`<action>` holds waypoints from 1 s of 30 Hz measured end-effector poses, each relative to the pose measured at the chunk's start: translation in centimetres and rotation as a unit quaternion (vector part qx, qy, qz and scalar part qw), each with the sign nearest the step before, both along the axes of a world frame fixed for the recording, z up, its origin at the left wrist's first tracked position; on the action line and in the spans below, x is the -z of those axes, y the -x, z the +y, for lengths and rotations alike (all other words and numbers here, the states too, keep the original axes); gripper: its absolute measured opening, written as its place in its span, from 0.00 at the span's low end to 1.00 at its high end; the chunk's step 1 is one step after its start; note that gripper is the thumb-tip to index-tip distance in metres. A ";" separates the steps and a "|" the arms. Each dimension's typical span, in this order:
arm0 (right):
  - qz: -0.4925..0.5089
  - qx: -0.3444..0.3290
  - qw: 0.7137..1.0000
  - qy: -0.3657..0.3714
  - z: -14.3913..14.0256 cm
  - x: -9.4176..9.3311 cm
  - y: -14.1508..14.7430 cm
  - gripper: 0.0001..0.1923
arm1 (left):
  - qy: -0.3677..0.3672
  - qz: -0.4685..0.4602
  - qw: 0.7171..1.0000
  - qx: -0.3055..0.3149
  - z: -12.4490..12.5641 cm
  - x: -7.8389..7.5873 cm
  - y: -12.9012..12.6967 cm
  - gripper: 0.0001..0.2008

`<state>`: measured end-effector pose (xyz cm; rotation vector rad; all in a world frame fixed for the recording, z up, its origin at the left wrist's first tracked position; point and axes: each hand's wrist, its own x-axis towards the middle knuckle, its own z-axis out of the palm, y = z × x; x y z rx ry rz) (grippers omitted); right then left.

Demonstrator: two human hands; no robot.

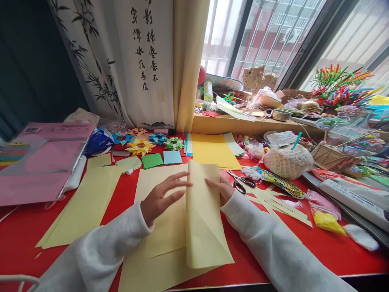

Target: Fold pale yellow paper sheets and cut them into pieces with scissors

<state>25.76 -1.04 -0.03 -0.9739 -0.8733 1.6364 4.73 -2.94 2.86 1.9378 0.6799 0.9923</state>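
Observation:
A long pale-yellow sheet of paper (204, 219) lies folded lengthwise on the red table (24, 227), on top of other pale-yellow sheets (164, 231). My left hand (161, 196) has its fingers spread and presses against the folded sheet's left edge. My right hand (223, 188) rests on the sheet's right edge near its top. Both arms wear white sleeves.
Black-handled scissors (243, 183) lie just right of my right hand, beside yellow paper strips (273, 202). More yellow sheets (88, 202) lie at left, a pink plastic folder (39, 162) beyond them. Folded paper stars (140, 146) and small coloured squares (161, 159) sit at the back. Craft clutter fills the right side and windowsill.

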 end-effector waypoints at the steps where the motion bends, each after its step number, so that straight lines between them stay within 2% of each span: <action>1: -0.002 -0.030 1.000 -0.003 -0.5 -0.2 0.4 0.20 | 0.037 -0.018 0.998 -0.053 0.3 0.0 0.0 0.16; 3: -0.013 -0.079 0.997 -0.009 -1.3 -0.5 1.1 0.19 | 0.114 -0.045 0.987 -0.103 0.8 0.0 0.1 0.20; 5: -0.026 -0.117 0.993 -0.012 -2.0 -0.7 1.6 0.18 | 0.173 -0.043 0.979 -0.097 1.1 0.1 0.3 0.22; 7: -0.032 -0.128 0.991 -0.015 -2.3 -0.7 1.9 0.18 | 0.196 -0.028 0.976 -0.086 1.0 0.1 0.3 0.21; 15: -0.043 -0.054 0.991 -0.112 -2.8 -1.6 1.8 0.15 | 0.195 -0.016 0.971 -0.137 0.4 -0.2 0.1 0.20; 30: -0.111 -0.011 0.990 -0.087 -3.0 -2.3 1.6 0.15 | 0.199 0.000 0.972 -0.123 -0.1 -0.2 -0.1 0.20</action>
